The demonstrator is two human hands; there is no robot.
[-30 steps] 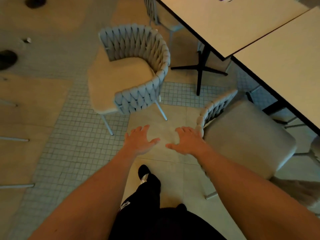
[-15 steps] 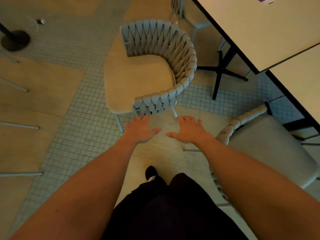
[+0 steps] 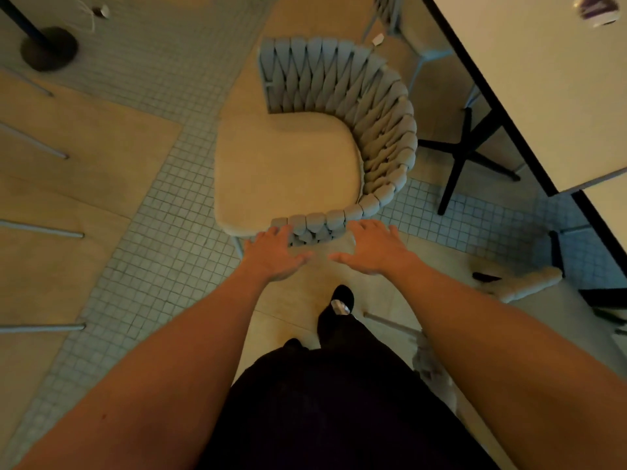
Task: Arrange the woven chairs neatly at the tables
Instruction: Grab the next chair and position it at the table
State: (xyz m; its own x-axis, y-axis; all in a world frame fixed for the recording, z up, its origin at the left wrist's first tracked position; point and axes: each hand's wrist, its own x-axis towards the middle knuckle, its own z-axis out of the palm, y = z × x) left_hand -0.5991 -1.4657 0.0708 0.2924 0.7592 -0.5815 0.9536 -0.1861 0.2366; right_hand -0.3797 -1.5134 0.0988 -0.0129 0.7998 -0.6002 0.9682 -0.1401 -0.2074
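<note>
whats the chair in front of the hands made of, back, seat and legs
Woven chair: the back looks like thick grey padded straps, matte, interlaced around a curve. The seat cushion seems beige fabric, soft-edged and dull. The leg looks like thin pale metal tube, probably painted.

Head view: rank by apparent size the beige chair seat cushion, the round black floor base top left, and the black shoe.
1. Beige chair seat cushion, by far the largest.
2. Round black floor base.
3. Black shoe, partly hidden by the trouser leg, so 2 versus 3 is unsure.

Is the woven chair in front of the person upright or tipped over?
Upright. The woven chair shows its seat cushion facing up, with a leg running down to the floor beneath the seat.
</note>
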